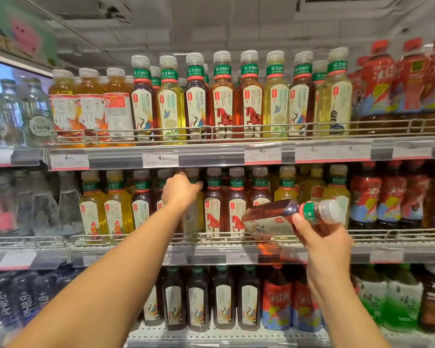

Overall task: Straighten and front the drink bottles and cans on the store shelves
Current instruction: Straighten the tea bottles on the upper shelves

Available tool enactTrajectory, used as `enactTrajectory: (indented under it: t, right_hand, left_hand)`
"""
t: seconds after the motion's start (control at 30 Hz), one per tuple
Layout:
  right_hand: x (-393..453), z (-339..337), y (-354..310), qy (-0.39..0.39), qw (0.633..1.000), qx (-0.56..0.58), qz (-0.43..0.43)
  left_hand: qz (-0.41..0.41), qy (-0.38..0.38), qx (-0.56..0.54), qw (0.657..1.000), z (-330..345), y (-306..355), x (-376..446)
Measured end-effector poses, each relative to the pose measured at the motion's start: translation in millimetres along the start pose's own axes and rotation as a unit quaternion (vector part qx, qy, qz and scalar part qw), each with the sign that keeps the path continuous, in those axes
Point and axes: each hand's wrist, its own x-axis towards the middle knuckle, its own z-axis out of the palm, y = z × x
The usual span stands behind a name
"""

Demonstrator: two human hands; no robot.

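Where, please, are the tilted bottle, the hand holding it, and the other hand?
tilted bottle (269, 217), head view, dark body.
right hand (322, 237), head view, back of hand.
left hand (180, 190), head view, back of hand.

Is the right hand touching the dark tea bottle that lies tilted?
Touching. The head view shows the right hand with fingers curled around the neck of the tilted bottle.

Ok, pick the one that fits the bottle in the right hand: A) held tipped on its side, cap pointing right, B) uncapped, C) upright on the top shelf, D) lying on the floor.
A: the right hand grips the dark tea bottle near its neck, body tipped sideways, white cap to the right.
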Motion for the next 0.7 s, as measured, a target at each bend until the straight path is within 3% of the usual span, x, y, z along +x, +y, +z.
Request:
enactTrajectory:
  t: [0.1,0.2,0.37,0.5,0.7]
  right_hand:
    - [-0.1,13.7,3.8,-0.019,1.0,-0.022,-0.012]
    - [-4.6,30.2,6.9,-0.025,0.999,-0.036,-0.003]
    - [-11.6,63.7,16.8,-0.047,0.995,-0.086,-0.015]
    - [-16.3,92.6,16.6,-0.09,0.989,-0.11,-0.03]
    - [-26.7,127.6,20.6,-0.188,0.958,-0.205,-0.073]
  left_hand:
    - [0.02,0.008,0.001,1.0,-5.1,-2.1,-1.5]
    - [0.108,0.064,-0.029,0.992,-5.8,-20.5,-15.8]
    - [0.253,0.169,-0.183,0.935,-24.8,-42.9,-49.9]
    - [0.245,0.174,-0.267,0.915,-45.2,-54.4,-76.1]
    - [0.193,0.135,-0.287,0.928,-40.8,-104.2,-91.4]
